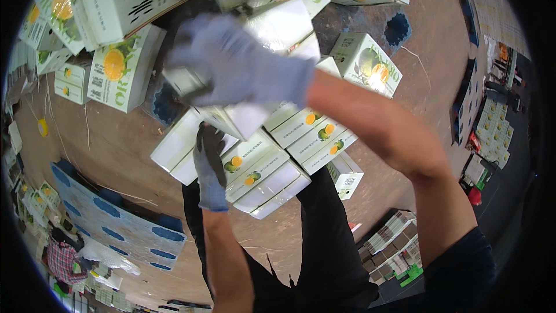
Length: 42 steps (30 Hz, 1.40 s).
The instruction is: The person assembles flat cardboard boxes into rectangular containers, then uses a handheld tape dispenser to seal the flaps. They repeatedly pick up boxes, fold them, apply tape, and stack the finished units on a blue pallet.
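Observation:
My right hand [237, 61], in a blue-grey knit glove, reaches across from the right over a pile of flat white cartons. Motion smears its fingers, which are spread around a white carton end [184, 81]; whether they grip it cannot be made out. Below, my gloved left hand [209, 162] has its fingers stretched upward against a tilted white carton [238, 120]. Beside that hand lie strapped cartons [255, 165] printed with green and orange fruit. More printed cartons [315, 130] lie just right of them, close in front of my legs.
Upright fruit cartons [121, 69] stand at left, beneath larger stacked cartons [124, 3]. Another carton [368, 64] sits at right. Loose straps [417, 61] trail on the brown surface. A blue pallet [116, 214] lies lower left, near a person in a checked shirt [62, 262].

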Each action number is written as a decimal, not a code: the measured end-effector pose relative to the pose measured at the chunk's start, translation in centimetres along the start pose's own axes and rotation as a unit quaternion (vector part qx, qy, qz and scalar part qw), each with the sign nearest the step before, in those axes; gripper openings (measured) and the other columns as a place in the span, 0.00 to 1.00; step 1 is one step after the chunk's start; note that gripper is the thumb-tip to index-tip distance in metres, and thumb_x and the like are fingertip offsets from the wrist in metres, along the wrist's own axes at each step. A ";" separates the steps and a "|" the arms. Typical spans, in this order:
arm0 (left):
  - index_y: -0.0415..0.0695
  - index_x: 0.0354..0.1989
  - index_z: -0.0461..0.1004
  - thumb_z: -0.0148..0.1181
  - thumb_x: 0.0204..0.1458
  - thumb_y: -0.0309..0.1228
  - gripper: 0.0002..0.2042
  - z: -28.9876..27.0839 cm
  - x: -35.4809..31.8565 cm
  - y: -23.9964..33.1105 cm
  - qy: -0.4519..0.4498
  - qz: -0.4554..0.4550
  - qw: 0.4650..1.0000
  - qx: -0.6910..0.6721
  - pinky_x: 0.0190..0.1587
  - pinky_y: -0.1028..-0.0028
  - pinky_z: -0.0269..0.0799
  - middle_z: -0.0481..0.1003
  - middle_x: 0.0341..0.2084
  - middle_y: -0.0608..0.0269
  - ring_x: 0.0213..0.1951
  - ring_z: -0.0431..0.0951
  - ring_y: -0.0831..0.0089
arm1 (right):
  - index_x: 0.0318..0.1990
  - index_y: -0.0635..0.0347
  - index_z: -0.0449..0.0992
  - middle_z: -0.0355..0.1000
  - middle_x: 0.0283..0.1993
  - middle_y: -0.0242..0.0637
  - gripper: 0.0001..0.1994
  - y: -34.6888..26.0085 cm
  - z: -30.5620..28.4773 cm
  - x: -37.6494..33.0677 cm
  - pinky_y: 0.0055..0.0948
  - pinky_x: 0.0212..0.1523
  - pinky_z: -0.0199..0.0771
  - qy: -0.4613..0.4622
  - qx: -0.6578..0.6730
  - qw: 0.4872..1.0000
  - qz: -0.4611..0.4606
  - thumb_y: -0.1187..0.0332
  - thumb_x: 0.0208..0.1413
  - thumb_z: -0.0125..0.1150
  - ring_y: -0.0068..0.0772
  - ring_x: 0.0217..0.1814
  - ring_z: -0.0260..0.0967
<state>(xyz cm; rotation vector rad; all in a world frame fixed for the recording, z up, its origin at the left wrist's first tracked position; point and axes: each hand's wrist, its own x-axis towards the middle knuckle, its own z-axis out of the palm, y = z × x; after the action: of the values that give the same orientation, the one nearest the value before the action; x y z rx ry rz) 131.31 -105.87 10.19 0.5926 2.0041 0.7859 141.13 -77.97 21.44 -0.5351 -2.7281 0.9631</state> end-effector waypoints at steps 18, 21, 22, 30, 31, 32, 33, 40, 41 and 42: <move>0.37 0.68 0.68 0.44 0.69 0.56 0.34 2.8 11.1 8.2 0.002 -0.024 0.899 -0.437 0.67 0.63 0.70 0.72 0.65 0.49 0.62 0.75 0.57 | 0.57 0.62 0.78 0.79 0.43 0.32 0.23 11.8 2.4 -15.5 0.24 0.40 0.74 0.203 0.507 0.701 0.459 0.54 0.64 0.71 0.20 0.38 0.72; 0.38 0.72 0.66 0.42 0.70 0.55 0.34 5.4 9.5 5.9 -0.034 -0.011 0.830 -0.557 0.70 0.61 0.68 0.69 0.68 0.47 0.65 0.73 0.56 | 0.50 0.64 0.82 0.78 0.36 0.26 0.21 14.2 3.5 -16.3 0.23 0.29 0.67 0.290 0.512 0.676 0.444 0.55 0.60 0.76 0.15 0.29 0.66; 0.38 0.74 0.63 0.40 0.72 0.55 0.34 7.9 9.7 4.8 0.079 0.038 0.884 -0.459 0.71 0.59 0.66 0.66 0.71 0.47 0.69 0.70 0.55 | 0.49 0.65 0.83 0.78 0.35 0.26 0.21 15.0 3.1 -16.6 0.21 0.28 0.66 0.297 0.498 0.678 0.451 0.56 0.59 0.77 0.14 0.28 0.65; 0.45 0.71 0.64 0.51 0.72 0.42 0.23 14.0 14.2 -1.9 0.019 -0.015 0.761 -0.649 0.64 0.61 0.74 0.68 0.66 0.55 0.62 0.74 0.61 | 0.46 0.64 0.85 0.81 0.37 0.28 0.25 17.6 -1.8 -20.8 0.21 0.34 0.68 0.260 0.323 0.775 0.477 0.48 0.55 0.78 0.16 0.34 0.71; 0.43 0.70 0.66 0.51 0.72 0.41 0.22 13.3 15.1 -1.4 0.045 -0.037 0.803 -0.593 0.63 0.61 0.74 0.71 0.63 0.53 0.60 0.76 0.59 | 0.43 0.62 0.86 0.82 0.33 0.32 0.25 17.4 -1.4 -20.9 0.27 0.35 0.71 0.275 0.286 0.813 0.427 0.45 0.57 0.74 0.23 0.32 0.74; 0.42 0.68 0.68 0.51 0.71 0.39 0.22 12.8 15.9 -0.6 0.055 0.007 0.868 -0.494 0.61 0.62 0.75 0.74 0.60 0.52 0.58 0.77 0.58 | 0.42 0.61 0.86 0.81 0.32 0.36 0.24 17.9 -1.1 -20.4 0.31 0.37 0.73 0.261 0.198 0.864 0.382 0.44 0.58 0.72 0.31 0.32 0.75; 0.39 0.65 0.72 0.50 0.71 0.37 0.20 12.0 15.6 0.1 0.062 0.034 0.920 -0.385 0.58 0.61 0.75 0.78 0.55 0.48 0.54 0.80 0.53 | 0.42 0.60 0.86 0.81 0.31 0.40 0.24 18.0 -0.3 -20.1 0.35 0.39 0.74 0.261 0.129 0.887 0.359 0.44 0.59 0.69 0.38 0.33 0.76; 0.33 0.48 0.81 0.60 0.66 0.32 0.13 0.5 5.5 4.0 0.072 0.203 0.951 0.220 0.49 0.61 0.76 0.84 0.40 0.47 0.42 0.83 0.52 | 0.43 0.62 0.84 0.81 0.31 0.47 0.26 19.6 6.7 -17.9 0.41 0.43 0.77 0.132 0.172 0.861 0.460 0.43 0.60 0.69 0.41 0.34 0.79; 0.30 0.45 0.81 0.64 0.65 0.30 0.12 -1.3 4.0 3.5 0.135 0.132 0.972 0.137 0.49 0.66 0.76 0.84 0.40 0.51 0.42 0.82 0.63 | 0.44 0.62 0.83 0.81 0.31 0.46 0.26 19.7 7.0 -17.6 0.40 0.43 0.77 0.150 0.180 0.875 0.423 0.44 0.60 0.69 0.38 0.34 0.78; 0.30 0.45 0.82 0.64 0.65 0.29 0.11 -3.3 2.7 2.8 0.153 0.169 0.967 0.111 0.48 0.69 0.76 0.83 0.39 0.55 0.41 0.81 0.69 | 0.44 0.62 0.83 0.81 0.32 0.45 0.25 19.7 6.9 -17.6 0.39 0.44 0.77 0.157 0.201 0.880 0.400 0.45 0.60 0.70 0.36 0.34 0.78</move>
<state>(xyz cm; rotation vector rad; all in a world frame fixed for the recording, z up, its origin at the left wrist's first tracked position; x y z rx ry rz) 127.39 -103.16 12.08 1.0157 2.3277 0.9044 160.44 -74.65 2.38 -1.6183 -1.9048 1.3967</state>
